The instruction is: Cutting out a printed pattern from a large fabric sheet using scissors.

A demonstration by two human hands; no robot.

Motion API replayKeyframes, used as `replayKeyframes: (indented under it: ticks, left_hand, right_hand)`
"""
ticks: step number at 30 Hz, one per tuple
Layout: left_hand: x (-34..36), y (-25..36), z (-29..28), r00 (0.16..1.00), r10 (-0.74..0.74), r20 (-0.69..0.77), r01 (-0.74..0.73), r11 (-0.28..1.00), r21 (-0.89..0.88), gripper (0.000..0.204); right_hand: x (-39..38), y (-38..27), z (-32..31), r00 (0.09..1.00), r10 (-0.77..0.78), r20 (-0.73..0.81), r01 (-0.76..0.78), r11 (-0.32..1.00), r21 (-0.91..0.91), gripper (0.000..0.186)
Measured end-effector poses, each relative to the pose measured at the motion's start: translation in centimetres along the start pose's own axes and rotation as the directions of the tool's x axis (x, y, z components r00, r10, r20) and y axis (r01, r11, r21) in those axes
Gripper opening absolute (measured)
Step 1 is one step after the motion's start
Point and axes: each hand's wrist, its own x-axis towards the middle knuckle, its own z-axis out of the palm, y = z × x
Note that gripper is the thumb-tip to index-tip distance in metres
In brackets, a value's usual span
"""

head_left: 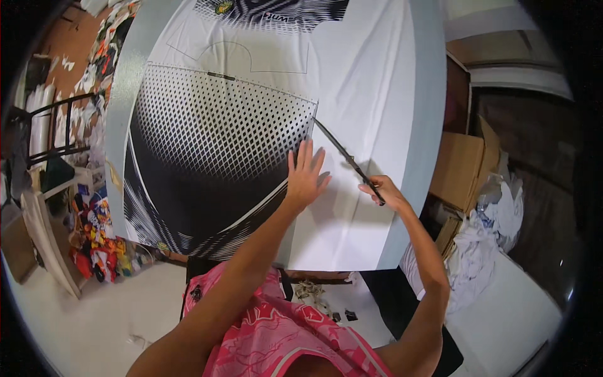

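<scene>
A long sheet of white fabric (370,75) lies spread before me, printed with a black-and-white garment panel (207,135) that carries a diamond pattern. My left hand (304,181) rests flat on it with fingers spread, across the panel's right edge. My right hand (387,193) grips the handles of long dark scissors (345,152). Their blades slant up and left, with the tips at the panel's right edge, just below its upper right corner. Whether the blades are apart is too fine to make out.
Beneath the fabric is a pale grey-blue table (419,157). Cardboard boxes (457,168) and a pile of white cloth (476,254) stand to its right. At the left are a chair-like wooden frame (53,242) and heaps of colourful fabric scraps (103,232).
</scene>
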Motion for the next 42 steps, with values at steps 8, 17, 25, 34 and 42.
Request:
replayKeyframes:
  ticks: [8, 17, 25, 34, 42]
  left_hand:
    - [0.8, -1.2, 2.4, 0.999, -0.026, 0.045, 0.023, 0.997, 0.078, 0.072]
    - [0.8, -1.1, 2.2, 0.987, -0.063, 0.146, 0.043, 0.99, 0.136, 0.069]
    - [0.7, -1.1, 2.1, 0.986, -0.063, 0.156, 0.042, 0.99, 0.134, 0.068]
    - [0.8, -1.0, 2.1, 0.986, -0.076, 0.152, 0.062, 0.993, 0.098, 0.066]
    - [0.8, -1.0, 2.1, 0.982, -0.068, 0.176, 0.05, 0.993, 0.108, 0.07]
  right_hand:
    - [6.3, -0.7, -7.4, 0.979, -0.085, 0.183, 0.085, 0.996, 0.006, 0.034]
    - [12.6, -7.8, -13.2, 0.92, -0.057, 0.388, 0.127, 0.98, -0.156, 0.027]
    - [14.3, -9.7, -14.0, 0.902, -0.04, 0.43, 0.187, 0.933, -0.306, 0.029]
    - [14.7, -10.0, -13.8, 0.919, -0.059, 0.39, 0.217, 0.902, -0.374, 0.034]
    - [14.2, -10.4, -13.7, 0.95, -0.017, 0.312, 0.16, 0.884, -0.439, 0.043]
